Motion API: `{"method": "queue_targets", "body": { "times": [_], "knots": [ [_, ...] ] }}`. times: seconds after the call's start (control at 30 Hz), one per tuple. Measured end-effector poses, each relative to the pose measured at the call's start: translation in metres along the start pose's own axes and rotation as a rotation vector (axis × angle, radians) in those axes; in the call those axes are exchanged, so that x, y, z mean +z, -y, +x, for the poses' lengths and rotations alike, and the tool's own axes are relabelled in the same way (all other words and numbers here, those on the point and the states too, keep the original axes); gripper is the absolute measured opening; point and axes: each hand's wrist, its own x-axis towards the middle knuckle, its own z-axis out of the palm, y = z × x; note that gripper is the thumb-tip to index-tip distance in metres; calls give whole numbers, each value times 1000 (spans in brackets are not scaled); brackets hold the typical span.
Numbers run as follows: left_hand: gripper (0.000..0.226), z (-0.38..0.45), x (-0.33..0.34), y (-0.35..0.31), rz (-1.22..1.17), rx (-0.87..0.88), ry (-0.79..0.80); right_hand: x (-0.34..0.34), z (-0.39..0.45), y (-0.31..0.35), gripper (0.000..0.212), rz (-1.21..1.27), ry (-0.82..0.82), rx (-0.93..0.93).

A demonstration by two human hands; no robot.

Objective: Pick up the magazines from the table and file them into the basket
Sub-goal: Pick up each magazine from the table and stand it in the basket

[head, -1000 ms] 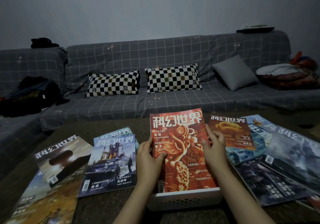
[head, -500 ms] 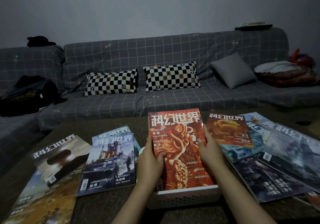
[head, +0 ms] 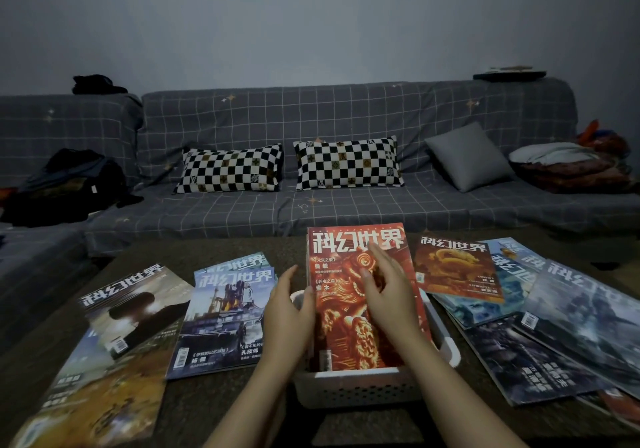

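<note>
Red magazine (head: 360,309) stands in the white basket (head: 367,390); left hand (head: 289,312), fingers straight, touches its left edge, right hand (head: 389,295) lies flat, fingers spread, on its cover.

You have bare brown tabletop (head: 221,406) in front of the white perforated plastic basket (head: 363,390), between your 2 forearms and out to the near-left. The tall red magazine (head: 360,295) stands in the basket and fills most of its opening; your left hand (head: 289,316) sits at its left edge, your right hand (head: 388,295) lies across its cover. Left of the basket, the blue-covered magazine (head: 221,319) lies close beside it. On the right, the orange dragon-cover magazine (head: 457,267) and overlapping grey-blue magazines (head: 568,323) crowd up to the basket's wall. A strip of table behind stays open before the grey checked sofa (head: 311,212).
</note>
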Motion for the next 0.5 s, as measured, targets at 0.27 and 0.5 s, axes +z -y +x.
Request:
{"method": "queue_targets", "body": {
  "times": [0.27,0.5],
  "knots": [
    [35,22,-64,30,63,-36,-119,76,-5,66,43,168,258,-47],
    [31,31,-106,92,169,-192,-197,167,-29,87,49,126,399,160]
  ]
}}
